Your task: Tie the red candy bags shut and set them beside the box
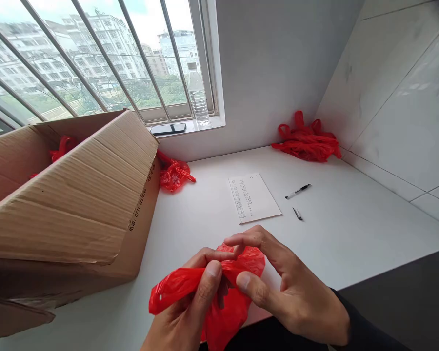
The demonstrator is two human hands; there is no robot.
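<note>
A red plastic bag [229, 317] hangs bunched between my two hands, above the table's near edge. My left hand [193, 302] is closed on it, the thumb pressing a gathered fold against the fingers. One folded strip of the bag sticks out to the left past that thumb. My right hand [285, 282] has its thumb against the bag's right part, while the index finger arches over it towards the left index finger. The other right fingers are mostly hidden behind the thumb and the bag.
On the left stands an open cardboard box [76, 195] with red bags inside. More red bags lie beside it [175, 175] and in the far right corner [307, 139]. A printed sheet [254, 197], a pen [298, 191] and its cap [297, 213] lie on the white table [351, 214]. A bottle [198, 95] and phone [168, 128] occupy the windowsill.
</note>
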